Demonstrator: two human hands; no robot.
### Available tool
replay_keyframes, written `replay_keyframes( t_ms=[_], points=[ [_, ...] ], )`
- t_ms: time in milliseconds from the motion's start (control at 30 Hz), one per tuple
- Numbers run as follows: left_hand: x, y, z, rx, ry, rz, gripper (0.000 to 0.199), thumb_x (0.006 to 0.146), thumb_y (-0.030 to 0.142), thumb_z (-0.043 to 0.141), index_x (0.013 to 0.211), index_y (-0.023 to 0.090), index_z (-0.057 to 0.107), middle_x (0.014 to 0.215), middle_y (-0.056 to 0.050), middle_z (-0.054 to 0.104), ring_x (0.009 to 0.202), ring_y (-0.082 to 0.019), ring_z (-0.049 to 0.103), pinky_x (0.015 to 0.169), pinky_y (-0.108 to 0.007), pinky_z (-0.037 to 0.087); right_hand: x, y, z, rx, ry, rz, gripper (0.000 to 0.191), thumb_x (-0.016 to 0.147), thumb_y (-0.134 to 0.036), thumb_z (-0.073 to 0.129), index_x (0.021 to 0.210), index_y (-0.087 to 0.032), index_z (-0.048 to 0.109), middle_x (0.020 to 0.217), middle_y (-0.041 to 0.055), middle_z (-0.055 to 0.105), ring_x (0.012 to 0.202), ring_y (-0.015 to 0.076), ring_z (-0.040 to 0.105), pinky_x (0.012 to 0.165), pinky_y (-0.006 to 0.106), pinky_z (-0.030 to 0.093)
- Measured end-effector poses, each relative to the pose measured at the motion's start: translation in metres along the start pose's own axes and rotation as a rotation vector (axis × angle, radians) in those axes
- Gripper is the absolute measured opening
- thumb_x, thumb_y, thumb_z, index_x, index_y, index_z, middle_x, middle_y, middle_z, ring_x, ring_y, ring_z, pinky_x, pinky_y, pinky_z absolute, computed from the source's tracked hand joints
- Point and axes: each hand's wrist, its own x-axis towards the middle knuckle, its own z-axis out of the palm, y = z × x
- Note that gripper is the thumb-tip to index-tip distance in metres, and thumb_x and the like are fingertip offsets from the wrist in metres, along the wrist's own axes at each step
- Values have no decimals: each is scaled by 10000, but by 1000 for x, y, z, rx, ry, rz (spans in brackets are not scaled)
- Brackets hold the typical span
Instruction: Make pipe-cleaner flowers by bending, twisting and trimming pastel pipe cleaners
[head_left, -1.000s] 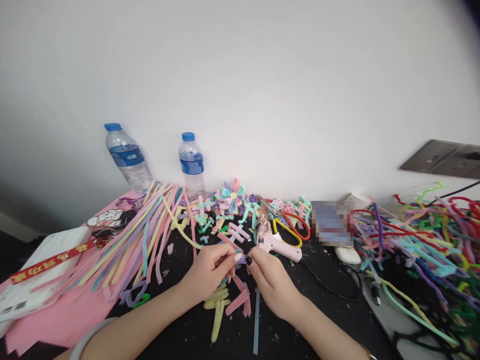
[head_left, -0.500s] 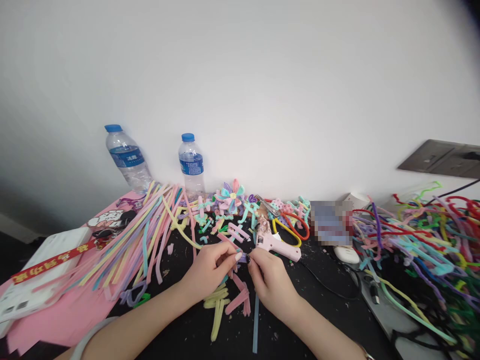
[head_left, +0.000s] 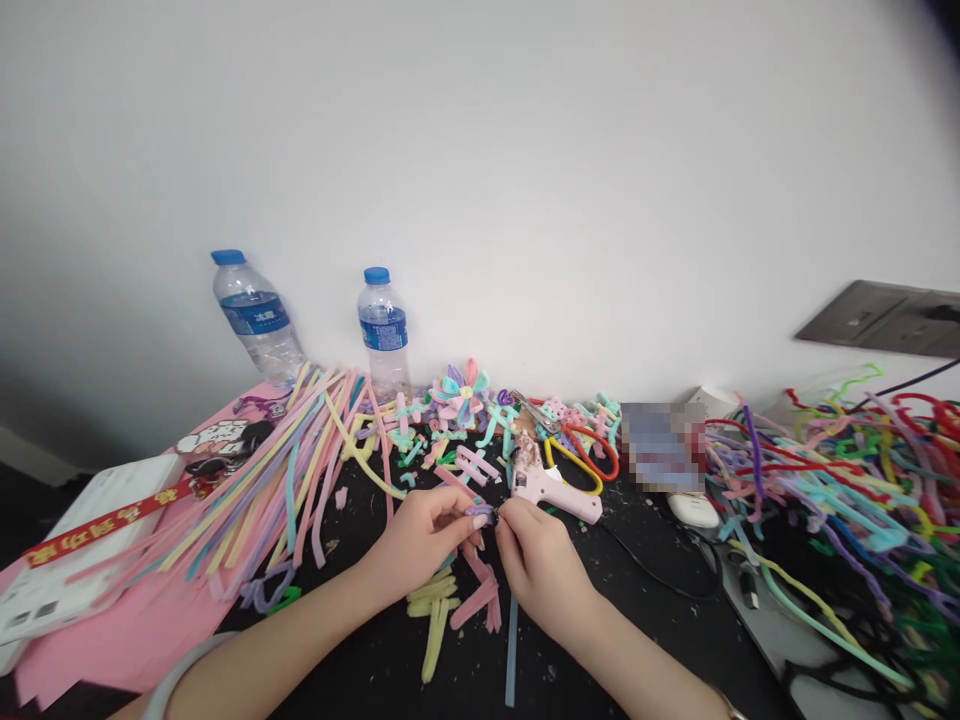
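Between my hands is a short purple pipe cleaner piece, partly hidden by the fingers. My left hand pinches it between thumb and fingertips. At its other end my right hand is closed, its fingertips pressed on the piece. Just below lie folded yellow pipe cleaners and folded pink pipe cleaners on the black tabletop. A pale pink glue gun rests right behind my right hand. A translucent glue stick points toward me beneath that hand.
Long pastel pipe cleaners fan out at left, near a white box and two water bottles. Scissors and a pipe cleaner flower lie at the back. A tangled colourful heap fills the right side.
My fingers have shifted slightly around the purple piece, which now shows more folded against my left thumb. My right hand has barely moved. Everything else stays in place.
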Motion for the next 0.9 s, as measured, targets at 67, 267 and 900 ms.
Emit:
replay_keyframes(
  t_ms=[67,267,900],
  points=[
    [0,-1,-1,-52,-38,-30,192,799,275,540,667,137,546,605,-2,594,551,-137,593,552,-235,457,-1,1,0,-12,-3,-14,224,870,-125,327,662,-194,373,634,-5,436,554,128,424,508,237,294],
    [1,0,-3,-61,-69,-24,197,796,292,553,680,133,557,624,-8,600,571,-141,595,557,-237,454,0,-1,-2,-51,-5,-59,213,855,-106,349,674,-180,432,645,3,460,559,126,439,504,235,306],
    [-2,0,1,160,50,111,216,850,261,448,660,166,490,584,22,546,528,-118,554,534,-215,434,0,-5,-3,-107,10,-5,227,877,-138,339,681,-181,444,643,8,476,560,134,460,508,240,308]
  ],
)
